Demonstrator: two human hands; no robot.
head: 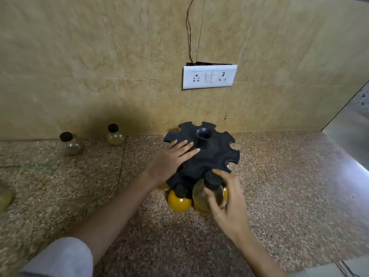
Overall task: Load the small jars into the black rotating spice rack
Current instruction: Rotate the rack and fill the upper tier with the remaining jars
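The black rotating spice rack [213, 150] stands on the granite counter near the wall, its top disc notched all round. My left hand [169, 160] rests flat on the disc's left side with straight fingers. My right hand [225, 202] grips a round clear jar [201, 193] with a black cap at the rack's front notch. A jar of yellow powder [178, 199] hangs in the notch just left of it. Two loose jars stand by the wall: one brownish [70, 144], one pale [115, 135].
A white socket and switch plate [209, 76] is on the tiled wall above the rack, with a wire running up from it. Another jar [5, 196] shows partly at the left edge. The counter ends at a shiny ledge [351, 136] on the right.
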